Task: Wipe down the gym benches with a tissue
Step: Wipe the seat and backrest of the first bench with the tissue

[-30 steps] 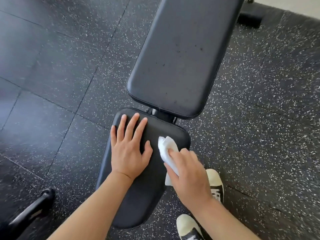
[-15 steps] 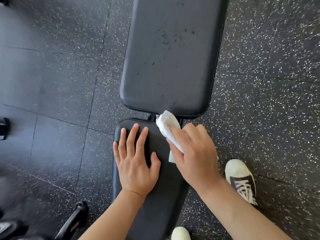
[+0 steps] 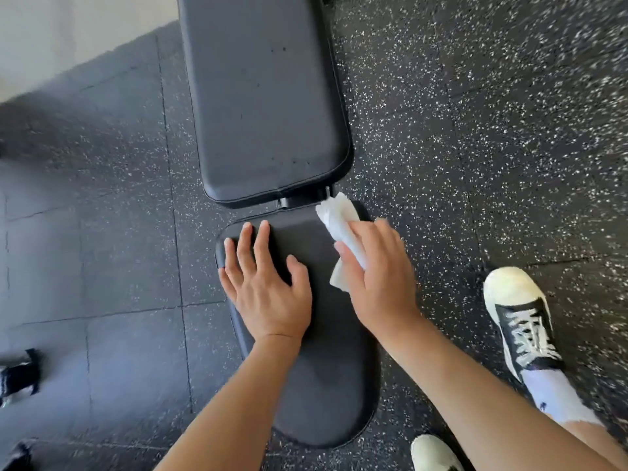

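View from above onto a black gym bench on a dark speckled rubber floor (image 3: pixel 475 130). The seat pad (image 3: pixel 323 385) serves as the landmark here.

Far left of the seat pad, at the frame edge, sits a dark object (image 3: pixel 18 372) too blurred to identify. Up and left of the seat pad a pale strip of bare floor (image 3: pixel 68 28) meets the rubber tiles.

On the left half of the seat pad the left hand (image 3: pixel 268 290) lies flat, palm down, fingers spread and relaxed, gripping nothing; its fingertips reach toward the pad's far edge.

Directly beyond the seat pad, across a narrow gap where a dark bracket (image 3: pixel 299 200) shows, lies the long back pad (image 3: pixel 265 107), dotted with small dark specks.

On the right far corner of the seat pad the right hand (image 3: pixel 377 280) is curled around a crumpled white tissue (image 3: pixel 339 229), fingers closed over it and pressing it onto the pad. The tissue's free end pokes out past the fingers, reaching the pad's far edge near the bracket.

Right of the seat pad, on the floor, stands a white and black laced shoe (image 3: pixel 516 317) with a white sock (image 3: pixel 557 399) above it. Near the pad's close right corner the toe of a second shoe (image 3: pixel 435 453) shows at the bottom edge
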`<state>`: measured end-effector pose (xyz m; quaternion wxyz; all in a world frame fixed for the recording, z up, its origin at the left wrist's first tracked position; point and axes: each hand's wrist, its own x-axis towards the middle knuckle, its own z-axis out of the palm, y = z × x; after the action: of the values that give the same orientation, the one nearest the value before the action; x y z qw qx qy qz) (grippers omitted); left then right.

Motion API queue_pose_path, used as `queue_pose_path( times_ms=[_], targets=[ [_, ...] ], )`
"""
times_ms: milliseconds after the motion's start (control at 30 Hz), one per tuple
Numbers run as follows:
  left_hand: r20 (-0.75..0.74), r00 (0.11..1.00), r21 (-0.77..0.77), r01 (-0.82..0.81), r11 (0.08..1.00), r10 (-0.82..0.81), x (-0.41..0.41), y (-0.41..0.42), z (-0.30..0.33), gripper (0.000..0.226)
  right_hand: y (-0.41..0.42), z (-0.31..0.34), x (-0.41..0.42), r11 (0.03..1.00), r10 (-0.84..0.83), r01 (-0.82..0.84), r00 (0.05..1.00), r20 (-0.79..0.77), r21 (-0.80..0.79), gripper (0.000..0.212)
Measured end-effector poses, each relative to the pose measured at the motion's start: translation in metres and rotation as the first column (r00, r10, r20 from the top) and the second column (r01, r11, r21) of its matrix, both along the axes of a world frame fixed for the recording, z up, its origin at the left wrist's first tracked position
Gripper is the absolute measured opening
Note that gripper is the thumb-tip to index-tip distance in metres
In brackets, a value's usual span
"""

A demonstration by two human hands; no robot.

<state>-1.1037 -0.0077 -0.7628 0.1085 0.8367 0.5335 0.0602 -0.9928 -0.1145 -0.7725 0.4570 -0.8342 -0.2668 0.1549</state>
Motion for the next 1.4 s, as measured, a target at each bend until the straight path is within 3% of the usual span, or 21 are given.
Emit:
queue_pose_path(
  times_ms=[267, 500, 600, 733, 967, 1100, 1233, 1400],
  targets=[
    [0.025, 1.000, 0.032, 0.002, 0.999, -0.002, -0.002, 0.000, -0.004, 0.066, 0.014, -0.008, 0.007, 0.964, -0.182, 0.206, 0.972, -0.147, 0.169, 0.018],
    [0.043, 0.999, 0.047, -0.002, 0.999, 0.000, -0.002, -0.001, -0.005, 0.065, -0.077, -0.013, -0.097, 0.992, -0.017, 0.033, 0.991, -0.133, 0.120, 0.016],
    [0.038, 0.999, 0.057, 0.002, 0.998, -0.005, -0.002, -0.001, -0.006, 0.065, -0.105, -0.018, -0.125, 0.994, 0.065, -0.055, 0.992, -0.110, 0.093, 0.030],
    [0.046, 0.999, 0.071, 0.006, 0.997, -0.010, -0.003, -0.001, -0.006, 0.064, -0.084, -0.015, -0.095, 0.990, 0.086, -0.079, 0.995, -0.056, 0.115, 0.023],
    [0.042, 0.999, 0.069, 0.008, 0.998, -0.011, -0.002, -0.003, -0.004, 0.064, 0.019, -0.007, 0.028, 0.983, -0.108, 0.116, 0.992, -0.059, 0.144, 0.021],
    [0.044, 0.999, 0.065, 0.002, 0.998, -0.005, -0.001, -0.003, -0.004, 0.065, 0.019, -0.009, 0.030, 0.982, -0.101, 0.108, 0.993, -0.055, 0.155, 0.019],
    [0.051, 0.999, 0.060, -0.001, 0.998, -0.002, -0.001, -0.002, -0.004, 0.064, -0.035, -0.005, -0.029, 0.992, 0.043, -0.044, 0.999, 0.011, 0.121, 0.017],
    [0.053, 0.999, 0.050, -0.003, 0.999, 0.001, -0.003, 0.000, -0.007, 0.064, -0.098, -0.003, -0.083, 0.963, 0.270, -0.271, 0.960, 0.077, 0.005, 0.031]
  ],
)
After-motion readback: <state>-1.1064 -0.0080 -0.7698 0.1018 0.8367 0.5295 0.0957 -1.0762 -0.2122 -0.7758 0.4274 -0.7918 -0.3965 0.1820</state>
